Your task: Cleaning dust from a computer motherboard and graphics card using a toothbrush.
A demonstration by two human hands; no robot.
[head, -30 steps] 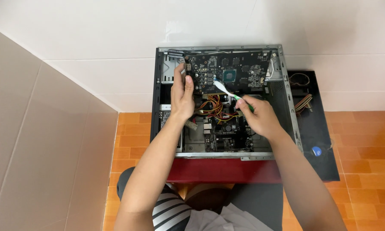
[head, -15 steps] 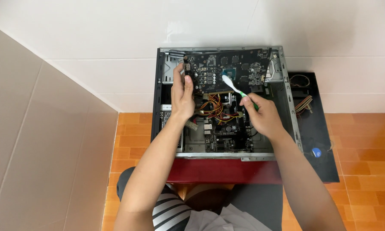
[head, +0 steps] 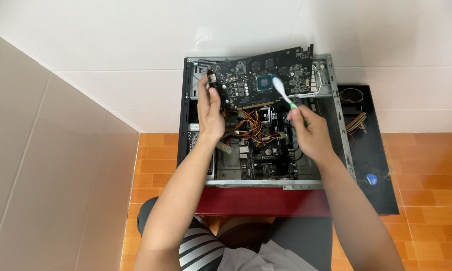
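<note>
An open computer case [head: 336, 108] lies on its side on a dark red stand [head: 261, 202]. My left hand [head: 210, 111] grips the left end of a dark circuit card [head: 246, 80], lifted and tilted above the case. My right hand [head: 311, 133] holds a white and green toothbrush [head: 282, 92], its head resting on the card next to the square chip [head: 264, 82]. Orange and yellow cables [head: 252, 126] and the motherboard [head: 266, 155] lie below inside the case.
A black side panel [head: 371, 165] lies on the floor to the right, with a small blue round item [head: 371, 178] and loose wires [head: 357, 122] on it. Orange floor tiles [head: 426, 165] surround the case, white tiles beyond. My knees sit below the stand.
The circuit card has been raised higher and tilted up toward the case's far edge. The toothbrush has moved up with it onto the card near the chip.
</note>
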